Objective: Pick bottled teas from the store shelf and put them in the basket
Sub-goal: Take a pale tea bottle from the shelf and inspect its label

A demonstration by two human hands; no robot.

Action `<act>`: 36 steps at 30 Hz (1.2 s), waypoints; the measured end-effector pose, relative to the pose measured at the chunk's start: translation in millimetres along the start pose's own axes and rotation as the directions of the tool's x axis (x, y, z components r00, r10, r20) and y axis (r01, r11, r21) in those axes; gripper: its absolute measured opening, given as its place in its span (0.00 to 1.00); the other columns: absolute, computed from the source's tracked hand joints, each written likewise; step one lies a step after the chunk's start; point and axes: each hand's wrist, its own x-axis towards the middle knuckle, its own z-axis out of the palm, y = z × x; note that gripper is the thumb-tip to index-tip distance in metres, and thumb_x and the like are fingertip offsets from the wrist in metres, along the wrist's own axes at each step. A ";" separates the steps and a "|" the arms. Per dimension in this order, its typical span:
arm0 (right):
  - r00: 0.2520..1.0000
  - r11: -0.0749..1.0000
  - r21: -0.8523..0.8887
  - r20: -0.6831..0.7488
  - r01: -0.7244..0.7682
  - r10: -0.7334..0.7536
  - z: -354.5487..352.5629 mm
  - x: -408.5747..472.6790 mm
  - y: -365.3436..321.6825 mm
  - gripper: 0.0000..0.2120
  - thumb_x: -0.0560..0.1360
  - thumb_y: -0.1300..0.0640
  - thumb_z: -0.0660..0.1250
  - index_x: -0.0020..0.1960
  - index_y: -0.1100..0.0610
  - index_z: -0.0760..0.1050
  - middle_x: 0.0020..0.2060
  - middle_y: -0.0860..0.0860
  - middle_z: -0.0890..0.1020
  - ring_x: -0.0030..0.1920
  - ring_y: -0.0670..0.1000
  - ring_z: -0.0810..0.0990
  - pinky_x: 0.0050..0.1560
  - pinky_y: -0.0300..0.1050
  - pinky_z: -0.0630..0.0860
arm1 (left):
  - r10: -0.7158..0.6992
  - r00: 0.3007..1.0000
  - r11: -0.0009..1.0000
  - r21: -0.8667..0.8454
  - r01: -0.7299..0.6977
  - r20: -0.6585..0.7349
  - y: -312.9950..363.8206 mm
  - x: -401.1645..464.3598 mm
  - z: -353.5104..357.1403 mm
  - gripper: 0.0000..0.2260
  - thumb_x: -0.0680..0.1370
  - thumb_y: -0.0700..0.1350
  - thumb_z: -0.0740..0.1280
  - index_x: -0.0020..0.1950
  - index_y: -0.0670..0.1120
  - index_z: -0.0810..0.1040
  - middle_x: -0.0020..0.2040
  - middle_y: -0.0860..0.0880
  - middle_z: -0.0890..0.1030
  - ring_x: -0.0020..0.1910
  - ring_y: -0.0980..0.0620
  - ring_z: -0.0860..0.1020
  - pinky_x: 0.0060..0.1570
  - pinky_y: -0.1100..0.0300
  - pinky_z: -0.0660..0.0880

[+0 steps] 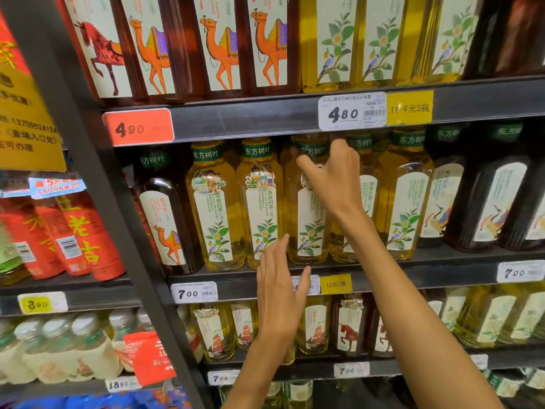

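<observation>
Right hand (330, 175) atop tea bottle (306, 231), left hand (280, 290) below.

Tea bottles (306, 208): clear glossy plastic, pale matt paper-look labels, green wrap at the necks. Shelf rail (244, 121): dark, matt, smooth, metal-look. Price tags (352, 111): paper behind shiny plastic holders. Red bottles (85, 234): glossy printed film.

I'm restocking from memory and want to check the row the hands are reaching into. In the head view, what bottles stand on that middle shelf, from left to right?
Dark camel-label tea bottle → two yellow white-tea bottles with cartoon tags → yellow bottle gripped by the right hand at its neck → yellow bird-label bottle → dark crane-label bottles.
</observation>
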 end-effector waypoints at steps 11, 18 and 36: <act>0.985 0.886 0.431 0.080 -0.174 0.154 -26.0 -9.4 -9.1 0.09 0.72 0.55 0.73 0.49 0.57 0.76 0.44 0.49 0.83 0.45 0.47 0.82 0.44 0.39 0.80 | -0.160 0.965 0.878 -0.416 0.236 0.210 16.7 -11.0 -17.6 0.40 0.62 0.68 0.70 0.66 0.75 0.49 0.69 0.67 0.64 0.68 0.67 0.64 0.66 0.62 0.64; 0.976 0.881 0.432 0.177 -0.192 0.126 -32.2 -22.7 -8.7 0.15 0.74 0.56 0.72 0.56 0.62 0.73 0.47 0.53 0.82 0.44 0.44 0.82 0.41 0.35 0.78 | -0.128 0.943 0.706 -0.639 0.305 0.308 20.6 -30.6 -37.7 0.39 0.64 0.51 0.76 0.71 0.61 0.62 0.58 0.60 0.80 0.56 0.57 0.80 0.51 0.65 0.78; 0.832 0.729 0.476 0.504 -0.493 0.234 -30.1 -60.2 -17.8 0.14 0.80 0.49 0.62 0.64 0.51 0.70 0.54 0.53 0.82 0.54 0.53 0.82 0.56 0.50 0.79 | -0.251 0.736 0.140 -0.729 0.670 0.629 6.5 -66.3 -59.6 0.21 0.73 0.66 0.61 0.58 0.57 0.81 0.58 0.46 0.83 0.57 0.48 0.81 0.47 0.58 0.80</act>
